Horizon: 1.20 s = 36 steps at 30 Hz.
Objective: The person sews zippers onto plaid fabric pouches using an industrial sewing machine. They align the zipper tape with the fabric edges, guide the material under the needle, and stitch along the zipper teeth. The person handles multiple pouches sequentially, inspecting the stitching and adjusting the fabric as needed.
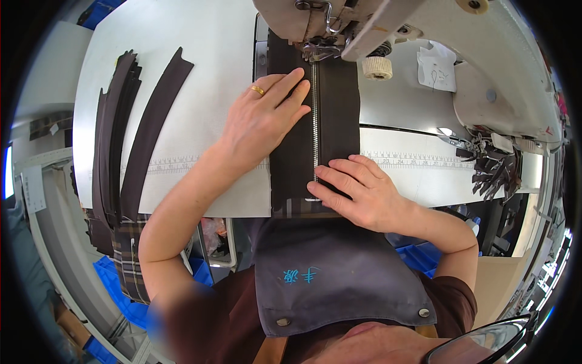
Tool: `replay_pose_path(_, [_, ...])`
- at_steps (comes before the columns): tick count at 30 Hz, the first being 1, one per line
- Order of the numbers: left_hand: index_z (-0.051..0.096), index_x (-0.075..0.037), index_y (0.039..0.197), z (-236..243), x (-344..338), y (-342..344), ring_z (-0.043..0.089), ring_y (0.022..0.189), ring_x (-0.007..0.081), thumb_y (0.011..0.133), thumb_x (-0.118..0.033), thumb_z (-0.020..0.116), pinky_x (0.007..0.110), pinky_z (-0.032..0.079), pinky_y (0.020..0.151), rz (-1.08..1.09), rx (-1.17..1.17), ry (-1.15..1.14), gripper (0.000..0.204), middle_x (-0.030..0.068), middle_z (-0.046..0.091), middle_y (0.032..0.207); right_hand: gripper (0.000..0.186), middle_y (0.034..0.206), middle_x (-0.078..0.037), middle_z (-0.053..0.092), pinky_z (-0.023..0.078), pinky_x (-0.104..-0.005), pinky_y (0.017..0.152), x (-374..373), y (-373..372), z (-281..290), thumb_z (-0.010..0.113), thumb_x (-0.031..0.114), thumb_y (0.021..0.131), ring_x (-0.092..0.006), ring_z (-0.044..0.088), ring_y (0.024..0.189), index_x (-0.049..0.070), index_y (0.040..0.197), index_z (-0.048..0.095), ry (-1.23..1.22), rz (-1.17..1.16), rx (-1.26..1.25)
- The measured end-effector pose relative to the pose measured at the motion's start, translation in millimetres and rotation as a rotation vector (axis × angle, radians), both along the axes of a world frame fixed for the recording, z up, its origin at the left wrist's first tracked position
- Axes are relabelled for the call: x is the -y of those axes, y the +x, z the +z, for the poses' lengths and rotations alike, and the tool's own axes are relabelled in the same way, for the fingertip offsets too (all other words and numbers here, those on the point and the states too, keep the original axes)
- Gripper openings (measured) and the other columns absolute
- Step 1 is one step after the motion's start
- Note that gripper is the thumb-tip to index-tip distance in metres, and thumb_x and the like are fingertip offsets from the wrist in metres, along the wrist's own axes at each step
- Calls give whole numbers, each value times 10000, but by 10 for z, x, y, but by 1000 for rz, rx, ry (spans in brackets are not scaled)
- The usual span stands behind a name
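Observation:
A dark brown fabric piece (pixel 341 103) lies under the sewing machine's presser foot (pixel 320 51), with a silver metal zipper (pixel 314 115) running lengthwise along it. My left hand (pixel 262 115), a ring on one finger, rests on the fabric left of the zipper, close below the foot. Its fingers are stretched out and hold nothing. Lower down, my right hand (pixel 370 197) lies over the fabric from the right, fingers apart, with fingertips at the zipper's near end. Part of the cloth beneath both hands is hidden.
Dark fabric strips (pixel 115 133) lie stacked at left, beside a single strip (pixel 159 121). The machine body (pixel 503 67) occupies the upper right. White cloth scraps (pixel 436 65) and dark scraps (pixel 497 173) are farther right. Plaid fabric (pixel 130 261) hangs below the table's left edge, near blue bins (pixel 115 282).

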<state>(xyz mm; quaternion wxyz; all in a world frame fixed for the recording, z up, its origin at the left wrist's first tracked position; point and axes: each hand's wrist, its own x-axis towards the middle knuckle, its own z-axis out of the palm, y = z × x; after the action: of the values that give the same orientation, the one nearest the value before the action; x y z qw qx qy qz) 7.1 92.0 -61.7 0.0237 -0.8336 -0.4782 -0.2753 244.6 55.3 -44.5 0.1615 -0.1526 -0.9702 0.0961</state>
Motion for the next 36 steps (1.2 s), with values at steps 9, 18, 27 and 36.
replay_pose_path(9, [631,-23,1142,-21,-2,-7,593,1076,227,783,-120,716,329,494,859,-6,21,54,382,77,613,1223,385,1131,-84,582,455,-378,882,-237,-79,-10,620,129,733,-244,544,1031,64,1113,628,35,7,-70])
replay_pose_path(18, [629,-55,1164,-20,-3,34,569,1112,207,815,-191,691,417,423,940,102,-72,65,379,53,606,1244,412,1138,-69,561,465,-365,845,-515,-176,-56,629,98,695,-253,520,1059,72,1107,624,54,-26,-103])
replay_pose_path(27, [590,-60,1227,0,33,44,524,1202,199,842,-179,662,464,381,991,91,-82,-41,410,66,537,1342,449,1152,-49,569,486,-369,856,-783,-232,-117,662,71,680,-243,533,1069,108,1126,635,113,-74,-136])
replay_pose_path(36, [646,2,1099,8,-33,27,591,1051,258,823,-64,653,359,512,829,-1,153,-41,283,92,599,1206,433,1178,-43,586,528,-346,806,-1045,-249,-214,660,-2,702,-258,561,1049,119,1118,648,92,-84,-156])
